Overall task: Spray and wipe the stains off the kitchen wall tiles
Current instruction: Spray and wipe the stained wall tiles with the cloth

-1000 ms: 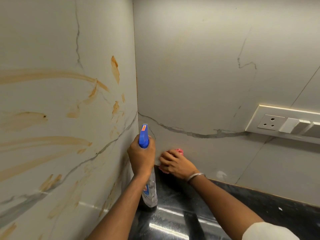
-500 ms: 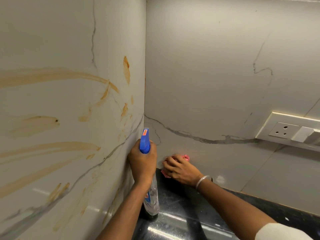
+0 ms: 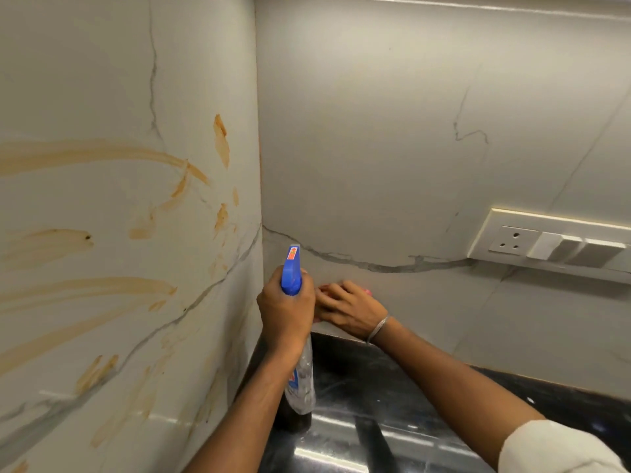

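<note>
Wall tiles [image 3: 392, 114] meet in a corner above a black glossy worktop [image 3: 392, 397], seen from the head camera. Left-hand tiles [image 3: 112, 97] are pale with grey veins and carry orange-brown stains [image 3: 85, 155]: long curved smears across the middle, shorter dabs near the corner, and fainter streaks lower down. Back tiles show a grey vein running from the corner toward a white switch plate [image 3: 553, 244] at the right, and no clear staining. Left hand [image 3: 285, 310] is closed around the neck of a clear spray bottle [image 3: 300, 373] with a blue trigger head [image 3: 291, 271]; the bottle hangs upright just beside the corner, its base close above the worktop. Right hand [image 3: 348, 307], with a metal bangle [image 3: 379, 327] at the wrist, lies flat with fingers spread on a pink cloth [image 3: 326, 288], pressing it against the foot of the back tiles just beside the left hand. Only edges of the cloth show. Compared with half a second earlier, the right hand and cloth sit slightly higher on the back tile and closer to the bottle; the left hand's grip is unchanged, and the stains on the left-hand tiles look the same.
</note>
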